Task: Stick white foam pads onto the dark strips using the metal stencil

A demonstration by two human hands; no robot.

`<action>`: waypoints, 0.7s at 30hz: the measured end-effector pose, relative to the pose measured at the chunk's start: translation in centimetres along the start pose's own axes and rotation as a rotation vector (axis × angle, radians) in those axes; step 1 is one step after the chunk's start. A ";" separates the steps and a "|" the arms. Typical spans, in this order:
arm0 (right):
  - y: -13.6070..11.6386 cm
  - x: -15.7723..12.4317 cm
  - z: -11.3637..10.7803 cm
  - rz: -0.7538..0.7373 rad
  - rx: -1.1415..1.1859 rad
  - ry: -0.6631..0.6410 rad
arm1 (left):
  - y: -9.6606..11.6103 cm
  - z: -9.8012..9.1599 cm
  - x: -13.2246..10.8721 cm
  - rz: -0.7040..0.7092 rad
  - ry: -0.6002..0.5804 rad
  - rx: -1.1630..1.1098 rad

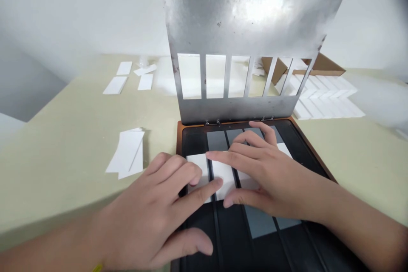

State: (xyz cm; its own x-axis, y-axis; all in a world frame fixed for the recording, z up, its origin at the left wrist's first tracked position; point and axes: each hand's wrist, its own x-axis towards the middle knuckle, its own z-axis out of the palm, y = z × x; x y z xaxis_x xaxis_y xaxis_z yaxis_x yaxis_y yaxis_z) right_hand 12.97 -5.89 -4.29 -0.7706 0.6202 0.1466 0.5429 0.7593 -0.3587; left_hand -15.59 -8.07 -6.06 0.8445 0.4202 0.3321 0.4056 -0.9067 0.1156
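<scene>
In the head view, white cards lie side by side on a black grooved board (197, 229) with grey rectangles marked on it. My left hand (159, 208) rests over the board's left side, index finger stretched onto the second white card (223, 170), thumb apart and the other fingers curled over the leftmost white card (196, 162). My right hand (264, 161) spreads over the cards, its index fingertip by the second card's top edge and its thumb near the bottom edge. It partly hides further cards; one white card (284, 149) shows beyond it. Neither hand grips anything.
A metal plate (219, 21) with several rectangular windows stands raised on hinges at the board's back edge. Loose white cards (127, 153) lie on the table (79, 136) at left. Stacked white cards (328, 106) and a cardboard box (328, 66) are at back right.
</scene>
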 end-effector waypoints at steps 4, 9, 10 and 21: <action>-0.1 0.0 -0.1 0.010 0.000 -0.009 | -0.1 -0.1 -0.1 -0.007 0.001 -0.003; -0.1 0.2 -0.1 0.018 -0.018 -0.023 | 0.0 -1.1 -0.2 0.108 -0.019 -0.015; -0.1 0.2 0.0 0.018 -0.022 -0.019 | 0.0 -1.2 -0.2 0.150 -0.027 -0.016; -0.3 0.2 0.1 0.006 -0.034 -0.004 | 0.1 -1.4 0.6 0.195 -0.140 0.036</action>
State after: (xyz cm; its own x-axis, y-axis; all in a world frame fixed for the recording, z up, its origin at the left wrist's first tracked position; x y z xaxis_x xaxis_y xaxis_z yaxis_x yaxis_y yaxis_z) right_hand 12.64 -6.02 -4.23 -0.7684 0.6242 0.1411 0.5587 0.7619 -0.3278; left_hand -15.51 -7.92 -4.51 0.9474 0.2406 0.2112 0.2403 -0.9703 0.0275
